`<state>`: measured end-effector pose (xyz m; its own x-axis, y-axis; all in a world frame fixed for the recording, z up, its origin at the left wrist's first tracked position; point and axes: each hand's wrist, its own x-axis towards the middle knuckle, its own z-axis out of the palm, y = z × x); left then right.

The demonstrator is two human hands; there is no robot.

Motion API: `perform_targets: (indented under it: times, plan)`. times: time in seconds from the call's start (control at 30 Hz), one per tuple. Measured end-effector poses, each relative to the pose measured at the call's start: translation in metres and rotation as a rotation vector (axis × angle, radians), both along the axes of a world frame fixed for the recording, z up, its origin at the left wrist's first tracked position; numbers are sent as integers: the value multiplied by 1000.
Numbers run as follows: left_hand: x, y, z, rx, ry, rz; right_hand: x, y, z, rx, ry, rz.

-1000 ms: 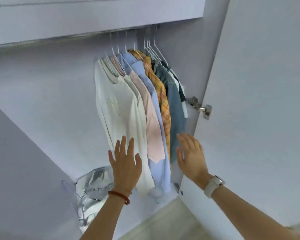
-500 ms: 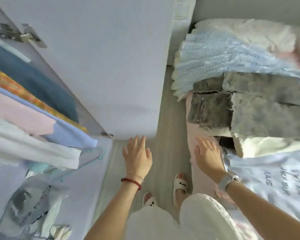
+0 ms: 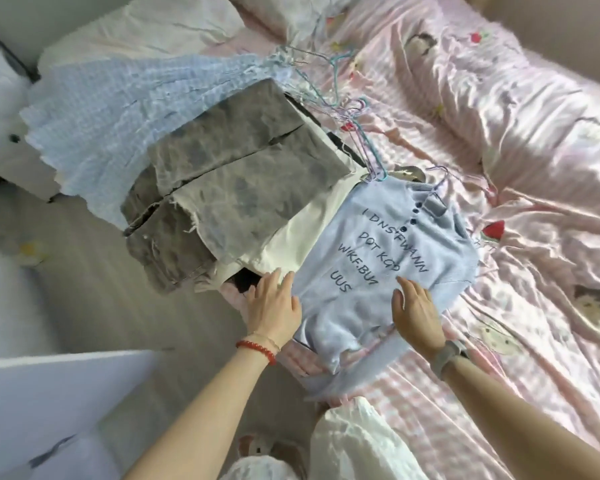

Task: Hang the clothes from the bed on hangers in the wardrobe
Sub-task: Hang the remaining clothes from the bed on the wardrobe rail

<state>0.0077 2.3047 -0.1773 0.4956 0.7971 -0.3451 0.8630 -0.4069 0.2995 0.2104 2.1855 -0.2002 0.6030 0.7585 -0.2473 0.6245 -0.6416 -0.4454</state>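
A white wardrobe door [image 3: 59, 403] fills the lower left corner; beyond it grey washed jeans [image 3: 229, 188] lie stacked at the bed's edge. The left hand [image 3: 274, 306], fingers straight and spread, holds nothing beside the pale blue printed top [image 3: 378, 258] spread on the pink bed [image 3: 534, 168]. The right hand [image 3: 417, 313] hovers flat over the top's hem, empty; thin wire hangers [image 3: 357, 133] lie above it

Bright daylight is flooding in from the upper right — the pink satin sheet [image 3: 520, 109] is glaring in white streaks along its folds. Soft shadows are pooling under the grey jeans [image 3: 229, 174]. Everything is smearing slightly with motion, and straight edges are bowing toward the corners.
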Motion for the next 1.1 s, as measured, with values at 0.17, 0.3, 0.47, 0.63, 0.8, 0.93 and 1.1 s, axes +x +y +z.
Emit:
perform_targets:
  times: [0.17, 0.3, 0.47, 0.63, 0.8, 0.93, 1.1]
  plan:
    - [107, 6, -38, -174, 104, -171, 109, 9, -30, -44, 36, -199]
    - [163, 12, -74, -249, 157, -259, 186, 24, -64, -92, 61, -278]
    - [199, 18, -121, -326, 300, -325, 254, 56, -109, -122, 62, -274]
    - [200, 17, -141, -412, 408, -362, 280, 82, -135, -228, 146, -363]
    - [204, 22, -140, -470, 431, -351, 269, 76, -140, -88, 146, -463]
    - [222, 34, -130, -417, 246, -246, 232, 44, -131, 3, 146, -601]
    - [279, 65, -101, -86, -40, -273, 196, -7, -117, 168, 112, -632]
